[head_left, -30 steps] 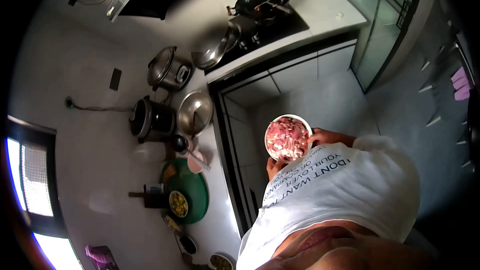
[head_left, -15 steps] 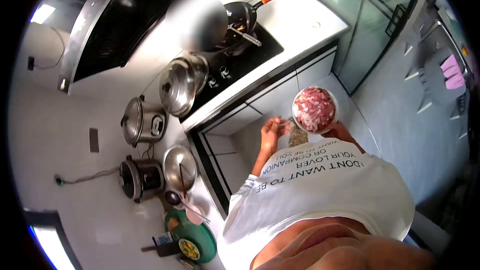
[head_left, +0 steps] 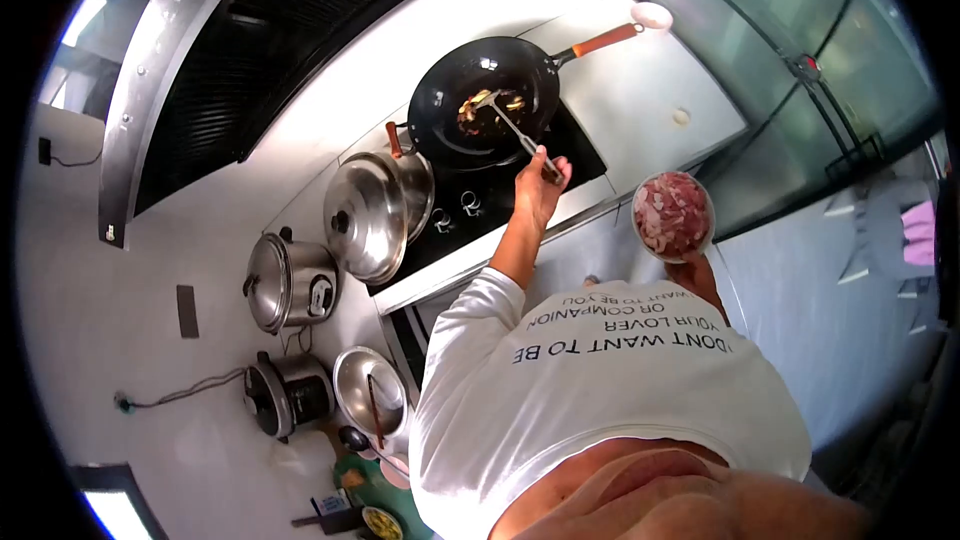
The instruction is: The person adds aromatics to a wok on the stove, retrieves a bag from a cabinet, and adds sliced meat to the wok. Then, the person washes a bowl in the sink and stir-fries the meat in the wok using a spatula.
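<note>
My left hand [head_left: 541, 185] is closed around the handle of a metal spatula [head_left: 513, 130], whose head rests in a black wok [head_left: 440, 110] on the hob. Browned, yellowish pieces of food [head_left: 470, 112] lie at the wok's bottom. My right hand [head_left: 692, 272] grips the near side of a bowl packed with sliced raw meat [head_left: 672, 215], held in front of my body to the right of the hob. The fingers under that bowl are mostly hidden.
A steel pot with its lid [head_left: 365, 220] stands left of the wok. Two cookers [head_left: 290, 280], a steel bowl [head_left: 350, 380] and a ladle [head_left: 355, 438] line the left counter. A small white bowl [head_left: 652, 15] sits by the wok's handle. The range hood [head_left: 290, 40] overhangs the left.
My left hand has moved from beside the meat bowl up to the hob and taken hold of the spatula. The meat bowl stays in my right hand. The view has shifted.
</note>
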